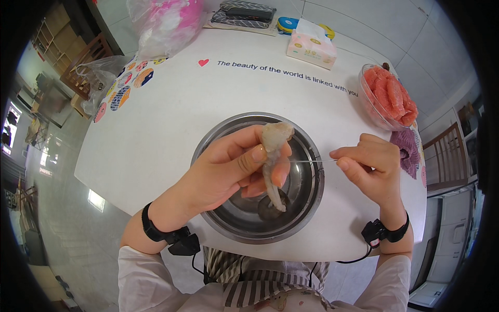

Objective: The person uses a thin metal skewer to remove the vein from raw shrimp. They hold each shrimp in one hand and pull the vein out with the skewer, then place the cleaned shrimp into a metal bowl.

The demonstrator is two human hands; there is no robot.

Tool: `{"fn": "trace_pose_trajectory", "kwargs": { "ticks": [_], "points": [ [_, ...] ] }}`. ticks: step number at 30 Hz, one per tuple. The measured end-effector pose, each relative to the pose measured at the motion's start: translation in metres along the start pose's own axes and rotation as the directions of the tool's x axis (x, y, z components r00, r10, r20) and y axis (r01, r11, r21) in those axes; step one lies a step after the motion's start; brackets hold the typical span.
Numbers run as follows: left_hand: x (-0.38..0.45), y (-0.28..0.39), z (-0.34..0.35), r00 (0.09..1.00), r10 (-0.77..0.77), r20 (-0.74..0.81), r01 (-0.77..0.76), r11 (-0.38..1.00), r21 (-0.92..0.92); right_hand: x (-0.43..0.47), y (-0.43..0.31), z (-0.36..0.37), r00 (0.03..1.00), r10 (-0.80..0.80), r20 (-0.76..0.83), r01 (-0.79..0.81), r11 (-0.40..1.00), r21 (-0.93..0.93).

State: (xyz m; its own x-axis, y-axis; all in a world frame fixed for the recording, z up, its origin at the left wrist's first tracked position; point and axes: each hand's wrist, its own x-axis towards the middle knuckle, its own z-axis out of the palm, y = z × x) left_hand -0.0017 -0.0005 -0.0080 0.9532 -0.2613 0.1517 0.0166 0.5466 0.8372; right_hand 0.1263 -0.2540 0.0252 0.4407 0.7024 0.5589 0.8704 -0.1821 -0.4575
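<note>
A pale, greyish piece of raw meat or seafood (276, 138) hangs from my left hand (230, 167), broad at the top and tapering to a thin end below. My left thumb and fingers pinch its upper part over a stainless steel bowl (259, 238). A thin metal needle or skewer (304, 161) lies level across the piece's narrow middle; whether it goes through or only behind is hard to tell. Its other end is pinched between the thumb and index finger of my right hand (372, 167), right of the bowl. Below the piece, a dark round patch shows on the bowl's floor.
A glass bowl (368, 105) of peeled red citrus segments (390, 95) stands at the right edge, near a purple cloth (407, 152). Toward the back are a tissue pack (312, 48), a blue-and-yellow roll (288, 25), a patterned case (245, 15) and a plastic bag (165, 29). Black wrist devices trail cords.
</note>
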Motion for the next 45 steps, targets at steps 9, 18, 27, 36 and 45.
{"fn": "trace_pose_trajectory", "kwargs": {
  "ticks": [9,18,27,36,45],
  "points": [
    [0.001,0.001,0.012,0.983,-0.085,-0.160,0.136,0.930,0.342,0.001,-0.016,0.021,0.994,-0.107,0.019,0.108,0.993,-0.046],
    [0.003,0.004,0.009,0.973,-0.114,-0.200,0.115,0.993,-0.009,0.001,-0.022,0.005,0.988,-0.151,-0.013,0.147,0.973,-0.178],
    [0.005,0.002,0.008,0.979,-0.020,-0.204,-0.005,0.992,-0.123,0.002,-0.015,-0.012,0.986,-0.119,-0.120,0.071,0.938,-0.340],
    [0.001,0.001,-0.002,0.999,0.021,-0.026,-0.024,0.989,-0.147,0.003,-0.022,-0.025,0.983,-0.150,-0.106,0.092,0.903,-0.419],
    [0.001,-0.001,-0.003,0.999,0.045,-0.020,-0.047,0.988,-0.147,0.002,-0.022,-0.029,0.986,-0.145,-0.085,0.093,0.893,-0.441]
  ]
}}
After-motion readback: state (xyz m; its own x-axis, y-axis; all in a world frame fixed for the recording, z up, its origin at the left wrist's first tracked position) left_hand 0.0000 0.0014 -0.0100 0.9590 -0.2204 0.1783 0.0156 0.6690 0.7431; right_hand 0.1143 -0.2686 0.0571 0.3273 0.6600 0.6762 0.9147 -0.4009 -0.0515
